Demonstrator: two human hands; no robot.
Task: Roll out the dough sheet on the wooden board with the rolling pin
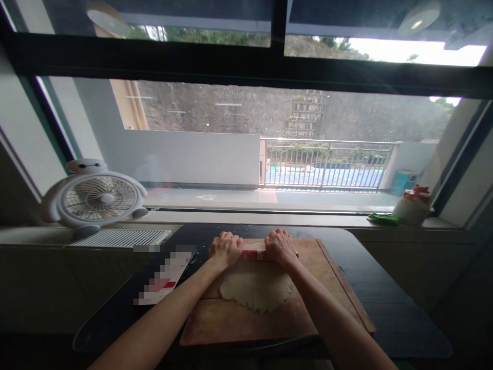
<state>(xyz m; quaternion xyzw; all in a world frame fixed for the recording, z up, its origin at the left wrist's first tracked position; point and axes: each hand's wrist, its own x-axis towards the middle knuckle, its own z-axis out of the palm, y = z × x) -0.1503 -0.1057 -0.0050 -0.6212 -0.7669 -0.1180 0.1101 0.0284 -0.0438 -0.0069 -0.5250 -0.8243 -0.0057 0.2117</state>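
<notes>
My left hand [226, 246] and my right hand [280, 245] are both closed over a rolling pin [251, 254], one toward each end. A red and white patch shows on the pin between them. Beneath and in front of it, a flattened sheet of pale dough [256, 285] with a ragged near edge lies on a wooden board [327, 272]. The pin rests across the dough's far part. My fingers and palms hide most of the pin's ends.
The board lies on a dark table [389, 313] with rounded corners. On its left is a partly blurred flat pack [181, 267]. A white fan [103, 198] stands beyond at left. A pale container [412, 208] and a green item [383, 219] sit on the windowsill.
</notes>
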